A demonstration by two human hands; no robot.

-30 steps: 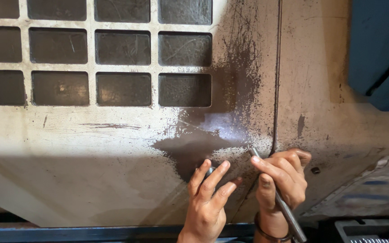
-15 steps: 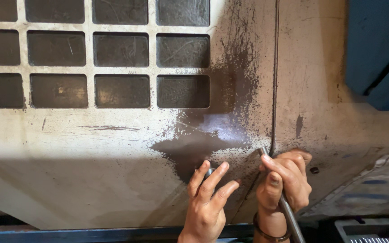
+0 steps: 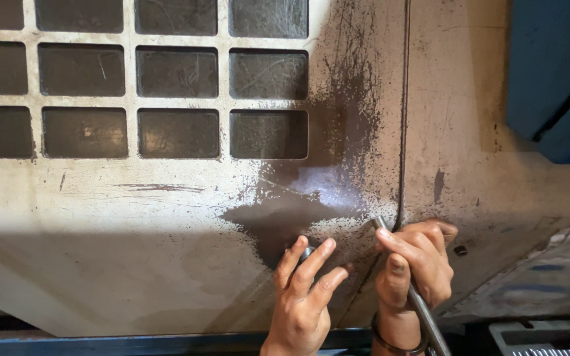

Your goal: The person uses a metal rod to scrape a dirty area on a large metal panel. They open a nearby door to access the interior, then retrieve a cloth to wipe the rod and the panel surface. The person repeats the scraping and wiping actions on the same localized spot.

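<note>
Against the scuffed metal panel (image 3: 166,217), the right hand (image 3: 417,264), clamped on a thin metal rod (image 3: 423,310), has edged its tip toward the seam (image 3: 404,132), while the left hand (image 3: 305,290) presses fingers spread beside it.

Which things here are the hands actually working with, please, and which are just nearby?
In use:
left hand on a small round part
right hand gripping a thin metal rod
worn metal panel

Just nearby:
grid of square openings
blue casing
</note>
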